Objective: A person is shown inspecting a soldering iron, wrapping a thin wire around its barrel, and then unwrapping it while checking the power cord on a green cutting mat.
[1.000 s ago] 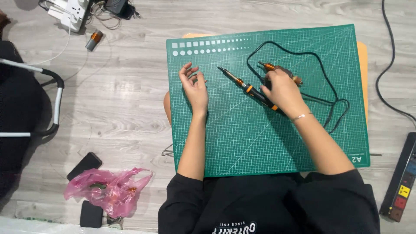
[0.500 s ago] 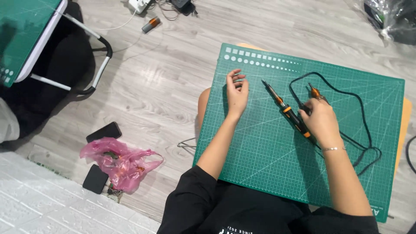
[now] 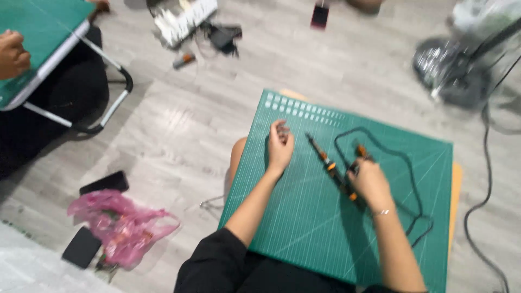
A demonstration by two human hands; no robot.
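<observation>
The person sits on the floor with a green cutting mat across the lap, filling the lower middle of the frame. The right hand is closed around the dark handle of a soldering iron, which lies slanted on the mat, its thin metal tip pointing toward the upper left. A black cord loops from it across the right side of the mat. The left hand rests on the mat left of the iron, fingers loosely curled, holding nothing.

The iron looks light and stiff, the tip delicate; I'd say the orange-banded handle is the place to hold it, and the limp cord may drag.

At lower left a crumpled pink plastic bag lies between two flat black boxes. A white power strip sits at the top.
</observation>
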